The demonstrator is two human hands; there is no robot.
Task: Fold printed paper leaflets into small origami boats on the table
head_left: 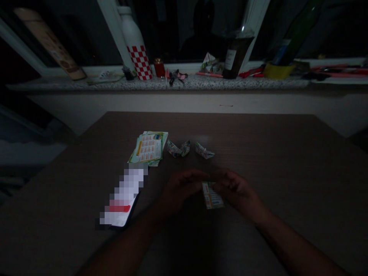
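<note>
A small folded printed paper (213,198) lies at the table's near middle. My left hand (184,188) pinches its upper left corner between thumb and fingers. At the upper right edge, my right hand (237,191) is closed on the same paper, fingers curled. The fingers hide the paper's top edge, and the dim light blurs the fold lines. Beyond my hands stand little folded paper shapes like boats: one pair side by side (178,149) and a single one (204,150) to their right.
Left of the folded shapes lies a stack of printed calendar sheets (148,148). A phone (122,207) with a lit, partly pixelated screen rests nearer on the table (273,161). On the stone windowsill (195,84) stand a checkered bottle (139,57), a dark cup (234,59) and other small items.
</note>
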